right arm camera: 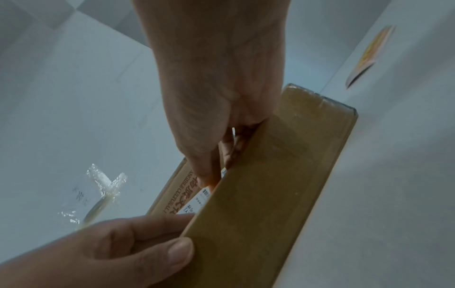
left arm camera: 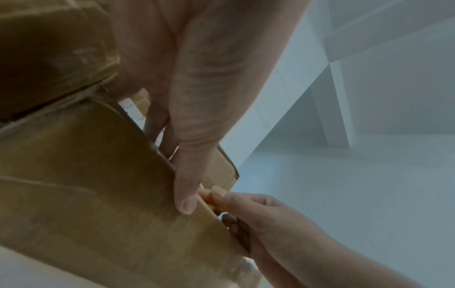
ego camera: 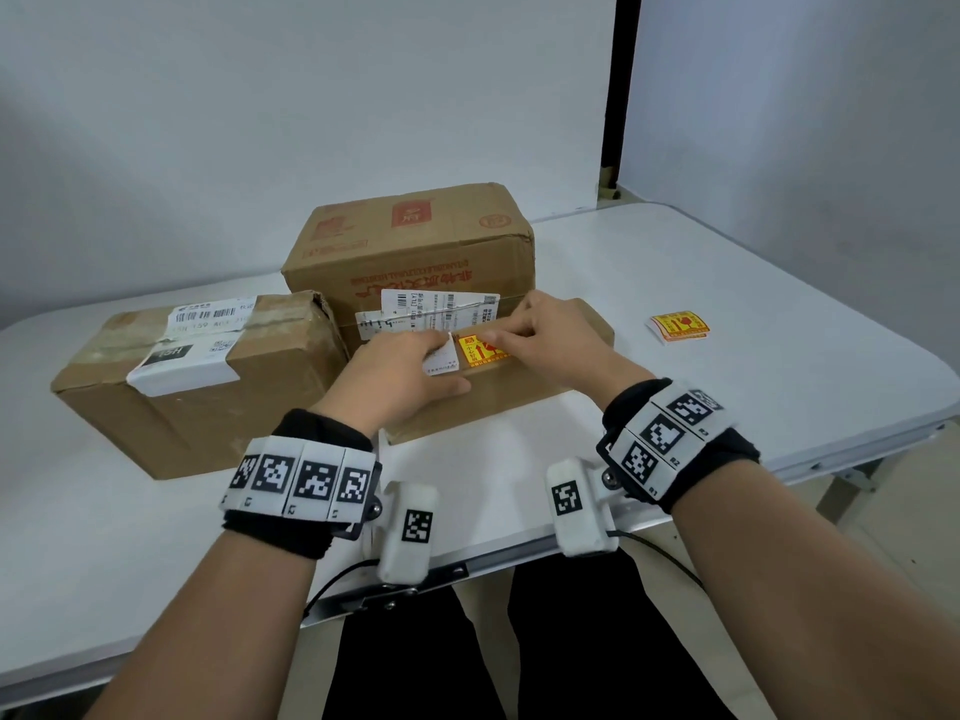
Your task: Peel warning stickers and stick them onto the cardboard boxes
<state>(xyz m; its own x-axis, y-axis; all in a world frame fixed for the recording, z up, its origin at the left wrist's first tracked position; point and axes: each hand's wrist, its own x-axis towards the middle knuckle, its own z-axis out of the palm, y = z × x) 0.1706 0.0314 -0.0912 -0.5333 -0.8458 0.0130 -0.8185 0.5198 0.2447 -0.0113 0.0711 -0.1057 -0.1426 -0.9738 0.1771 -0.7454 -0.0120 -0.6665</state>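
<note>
A yellow and red warning sticker lies on top of the flat cardboard box nearest me. My right hand pinches the sticker's right part with curled fingers; in the right wrist view the right hand closes at the box's top edge. My left hand grips the front edge of the flat box, thumb on its front face and fingers over the top. A white paper piece with a curled corner sits at its fingertips; whether it is held is unclear.
A tall cardboard box stands behind the flat one, and a wider labelled box sits to the left. A small stack of warning stickers lies on the white table to the right. The table's front edge is close to my wrists.
</note>
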